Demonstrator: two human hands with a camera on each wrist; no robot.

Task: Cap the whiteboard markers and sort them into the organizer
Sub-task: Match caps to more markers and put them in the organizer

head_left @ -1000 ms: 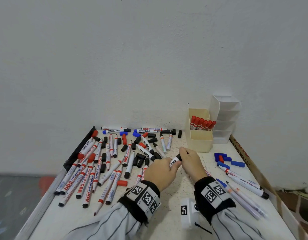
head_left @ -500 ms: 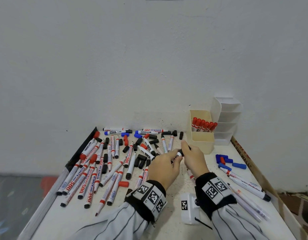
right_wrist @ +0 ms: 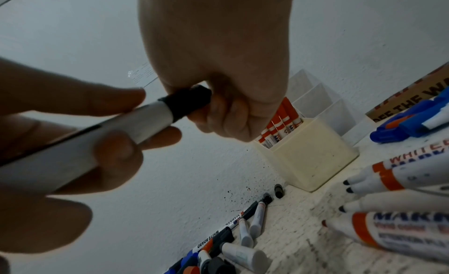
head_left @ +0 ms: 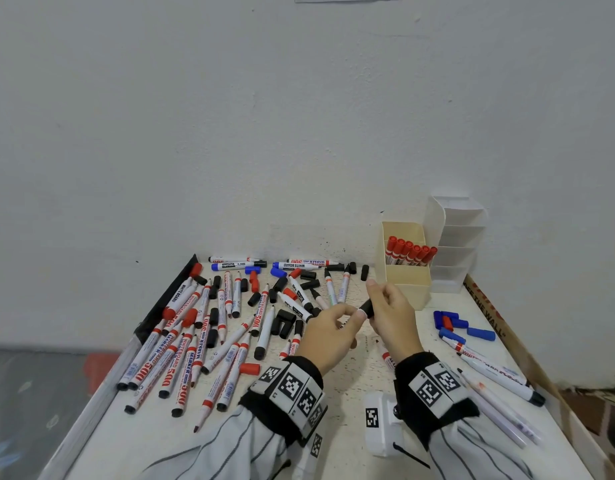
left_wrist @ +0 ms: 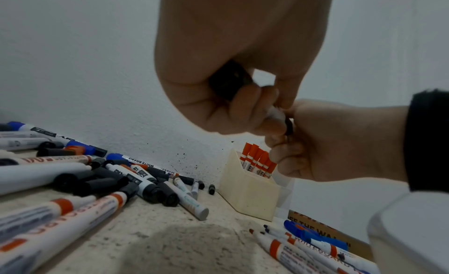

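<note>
My two hands hold one black whiteboard marker point(right_wrist: 97, 140) in the air in front of the organizer. The left hand point(head_left: 347, 315) grips its white barrel, and the marker's dark rear end point(left_wrist: 228, 82) shows inside the fist. The right hand point(head_left: 375, 299) pinches the black cap point(right_wrist: 187, 103), which sits on the marker's tip end. A cream organizer box point(head_left: 406, 282) stands at the back right with several red-capped markers point(head_left: 410, 251) in its rear compartment. Beside it stands a white tiered organizer point(head_left: 455, 244).
Many loose markers point(head_left: 195, 334) and black caps point(head_left: 285, 322) cover the table's left half. On the right lie blue caps point(head_left: 455, 323) and a few more markers point(head_left: 489, 368). A white tagged device point(head_left: 382, 424) sits near the front edge. A cardboard strip point(head_left: 500, 327) borders the right side.
Both hands have risen from the table with the black marker between them and moved slightly toward the organizer. The right index finger now points up.
</note>
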